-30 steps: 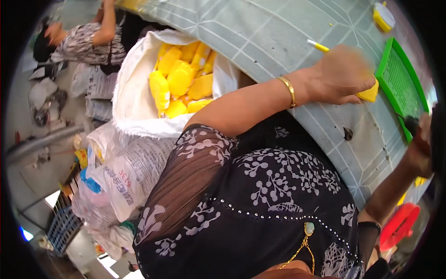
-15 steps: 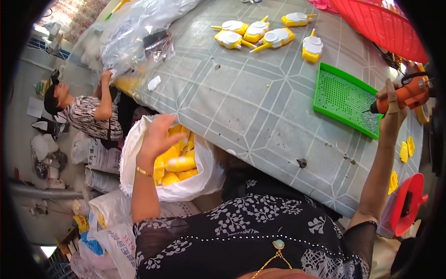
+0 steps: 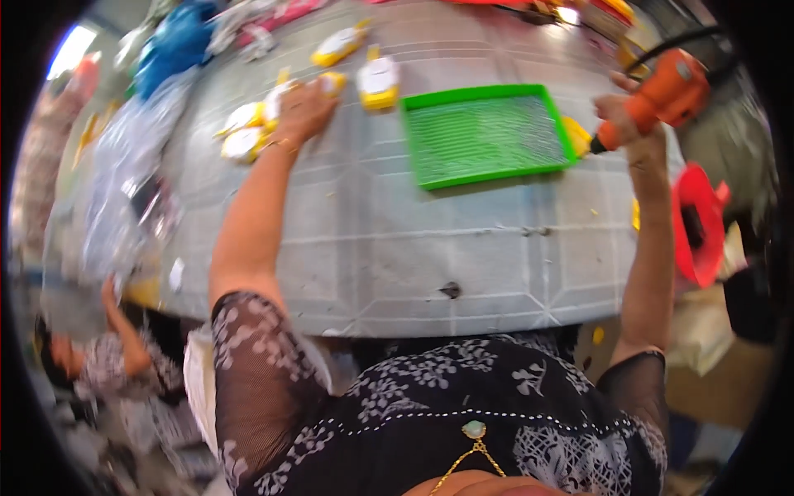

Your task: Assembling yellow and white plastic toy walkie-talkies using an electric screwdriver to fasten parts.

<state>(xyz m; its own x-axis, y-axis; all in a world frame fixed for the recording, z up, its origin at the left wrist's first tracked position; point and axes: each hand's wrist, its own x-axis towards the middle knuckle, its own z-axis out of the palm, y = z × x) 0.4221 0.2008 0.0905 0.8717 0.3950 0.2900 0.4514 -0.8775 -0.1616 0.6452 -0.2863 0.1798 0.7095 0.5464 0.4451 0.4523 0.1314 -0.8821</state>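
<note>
My left hand [image 3: 305, 112] is over the group of yellow-and-white plastic pieces at the far left of the table. Its fingers curl round one piece [image 3: 333, 83], whose yellow end shows beside them; motion blurs the grip. Other yellow-and-white pieces [image 3: 243, 144] lie close by, some with thin yellow stems, and one piece [image 3: 378, 81] stands apart to the right. On the right, my right hand [image 3: 635, 124] is closed round an orange power screwdriver [image 3: 672, 89], its dark tip pointing down-left. Between my hands sits a green tray [image 3: 496, 173] filled with many small metallic bits.
A grey patterned table cover [image 3: 372, 248] spans the work area, with a small dark object [image 3: 450, 289] near the front edge. Clear plastic sheeting [image 3: 124, 182] lies at left. A red plastic holder [image 3: 700, 223] is at right. Another person [image 3: 124, 347] sits at lower left.
My left hand has gone from above the white sack of yellow parts to the pieces on the table. My view has turned, so the tray appears further left. The right hand still holds the screwdriver.
</note>
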